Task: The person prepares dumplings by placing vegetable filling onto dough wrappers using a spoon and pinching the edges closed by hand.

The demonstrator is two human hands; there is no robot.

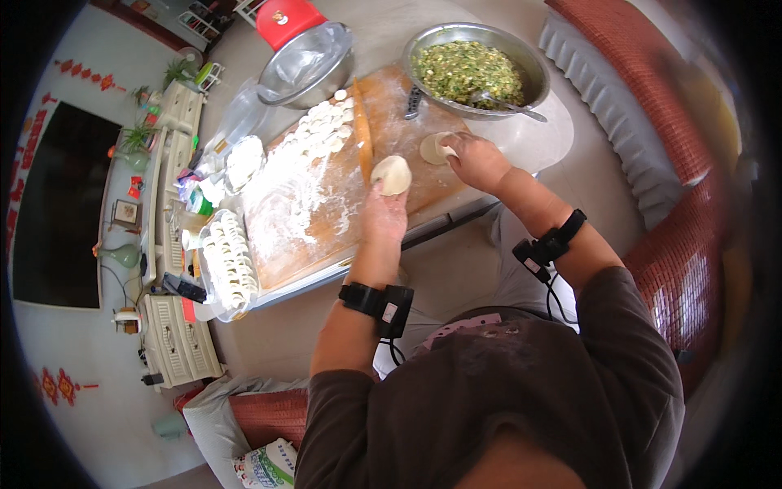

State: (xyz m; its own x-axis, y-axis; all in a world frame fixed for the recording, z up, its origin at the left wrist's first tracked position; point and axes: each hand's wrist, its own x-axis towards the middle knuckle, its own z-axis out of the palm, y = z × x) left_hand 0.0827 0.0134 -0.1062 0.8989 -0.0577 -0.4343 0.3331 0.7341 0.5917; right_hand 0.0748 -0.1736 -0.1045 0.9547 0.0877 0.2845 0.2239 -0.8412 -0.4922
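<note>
My left hand holds a round, pale dumpling wrapper over the near edge of the floured wooden board. To its right, my right hand has its fingers closed on the edge of another dumpling wrapper, which lies on the board. Behind that hand is a wide metal bowl of chopped green filling, with a spoon resting in it. Many small flattened dough pieces cover the far part of the board.
A long rolling pin lies along the board. Shaped dumplings fill a tray at the table's left end. Beyond the board stand another metal bowl and a red chair. A red sofa lines the right side.
</note>
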